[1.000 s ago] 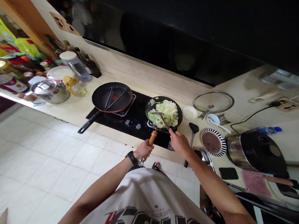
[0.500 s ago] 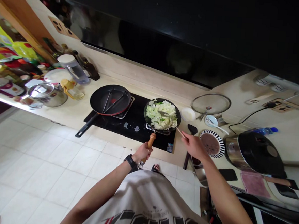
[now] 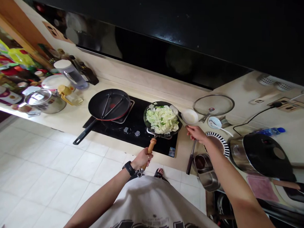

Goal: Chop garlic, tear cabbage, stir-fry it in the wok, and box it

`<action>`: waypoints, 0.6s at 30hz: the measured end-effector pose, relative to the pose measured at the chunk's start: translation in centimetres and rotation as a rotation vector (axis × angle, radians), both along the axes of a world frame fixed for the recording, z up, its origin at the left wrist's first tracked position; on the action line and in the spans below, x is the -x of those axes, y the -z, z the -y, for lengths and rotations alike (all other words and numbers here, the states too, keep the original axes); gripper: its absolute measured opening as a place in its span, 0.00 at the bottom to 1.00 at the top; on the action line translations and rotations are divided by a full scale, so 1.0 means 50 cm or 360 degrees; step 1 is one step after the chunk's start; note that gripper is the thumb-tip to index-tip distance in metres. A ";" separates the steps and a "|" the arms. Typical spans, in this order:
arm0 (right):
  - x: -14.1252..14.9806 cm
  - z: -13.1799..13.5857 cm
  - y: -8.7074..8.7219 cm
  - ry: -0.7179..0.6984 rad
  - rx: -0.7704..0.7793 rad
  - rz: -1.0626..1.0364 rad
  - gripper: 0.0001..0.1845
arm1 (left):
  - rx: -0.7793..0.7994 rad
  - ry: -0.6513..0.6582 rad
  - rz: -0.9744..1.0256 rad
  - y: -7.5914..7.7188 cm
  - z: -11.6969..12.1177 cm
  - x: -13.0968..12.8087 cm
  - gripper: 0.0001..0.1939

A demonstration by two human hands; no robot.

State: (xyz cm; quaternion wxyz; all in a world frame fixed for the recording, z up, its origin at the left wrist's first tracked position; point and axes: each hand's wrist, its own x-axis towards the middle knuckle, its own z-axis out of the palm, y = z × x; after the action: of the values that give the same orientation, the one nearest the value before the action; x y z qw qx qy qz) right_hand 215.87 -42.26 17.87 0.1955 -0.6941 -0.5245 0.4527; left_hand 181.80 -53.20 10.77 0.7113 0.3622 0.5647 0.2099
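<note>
My left hand (image 3: 141,159) is wrapped round the wooden handle of a wok (image 3: 146,120) on the right side of the stove. Chopped cabbage (image 3: 162,119) with bits of darker green is heaped in it. My right hand (image 3: 196,133) grips a spatula (image 3: 182,121), whose blade reaches the wok's right edge, partly hidden by the cabbage. Just behind that hand stands a small white bowl (image 3: 190,116). A striped plate (image 3: 226,147) lies partly under my right forearm.
A black frying pan (image 3: 95,105) with a metal rack in it sits on the left of the stove (image 3: 134,126). Right of the stove are a glass lid (image 3: 212,103), metal containers (image 3: 207,173) and a large cooker (image 3: 266,158). A lidded pot (image 3: 52,103) and bottles crowd the left.
My right hand has moved up and slightly right, drawing the spatula from the middle of the cabbage towards the wok's right edge. My left hand keeps its hold on the handle.
</note>
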 end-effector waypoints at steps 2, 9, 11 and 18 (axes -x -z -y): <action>-0.018 -0.034 -0.018 0.0025 0.0260 -0.0251 0.17 | -0.0004 -0.0001 0.0009 0.001 -0.001 0.001 0.13; -0.010 -0.119 -0.045 -0.0190 0.0591 -0.0568 0.14 | 0.0008 0.0045 -0.0031 -0.016 -0.014 0.016 0.14; 0.004 -0.101 -0.054 -0.0301 0.0482 -0.0453 0.16 | -0.0010 0.0048 -0.0041 -0.025 -0.016 0.021 0.14; 0.097 0.091 -0.045 -0.0698 -0.0369 0.0517 0.24 | -0.0012 0.0019 -0.0043 -0.037 -0.016 0.025 0.14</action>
State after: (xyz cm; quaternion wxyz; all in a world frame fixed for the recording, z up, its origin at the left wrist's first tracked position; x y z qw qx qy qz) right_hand 211.01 -46.83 20.12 0.0846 -0.6007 -0.7345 0.3042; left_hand 180.55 -52.39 12.63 0.7035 0.3711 0.5712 0.2029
